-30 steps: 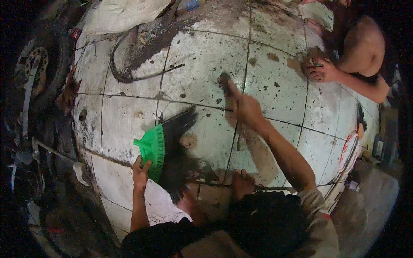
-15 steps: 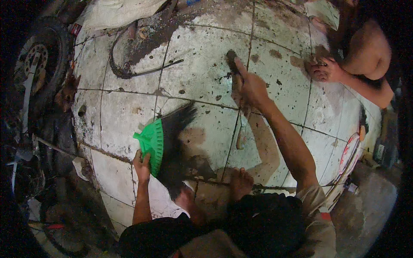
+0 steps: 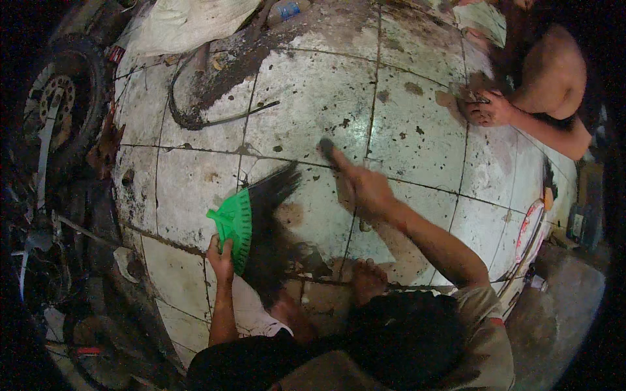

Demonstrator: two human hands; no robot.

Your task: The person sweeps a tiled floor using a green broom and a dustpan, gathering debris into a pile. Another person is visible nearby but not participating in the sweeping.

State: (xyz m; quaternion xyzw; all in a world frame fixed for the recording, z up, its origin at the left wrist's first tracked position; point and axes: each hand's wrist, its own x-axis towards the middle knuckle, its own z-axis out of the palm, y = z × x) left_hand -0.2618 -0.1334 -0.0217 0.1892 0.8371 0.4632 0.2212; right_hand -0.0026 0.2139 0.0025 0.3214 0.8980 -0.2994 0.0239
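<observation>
A green dustpan [image 3: 233, 225] is gripped by its handle in the left hand [image 3: 221, 255], fingers closed around it, and is held tilted on edge against the tiled floor [image 3: 306, 98], left of the picture's middle. Just to the right of the pan a dark, blurred sweep of broom bristles [image 3: 270, 228] is seen, touching the pan's open side and spread down over the dirty tiles. The right hand [image 3: 365, 189] is stretched forward over the floor and is closed around a dark handle [image 3: 328, 148], whose tip is seen above the knuckles; the hand is blurred, so the exact hold of the fingers cannot be told. The floor is made of pale square tiles with dark joints, spotted with grime and small bits of debris. A dark curved strip [image 3: 195, 111] lies on the tiles near the upper left, and a wheel with a tyre [image 3: 55, 104] stands at the far left edge. At the upper right another person's hand [image 3: 486, 109] is pressed on the floor, well apart from the dustpan.
</observation>
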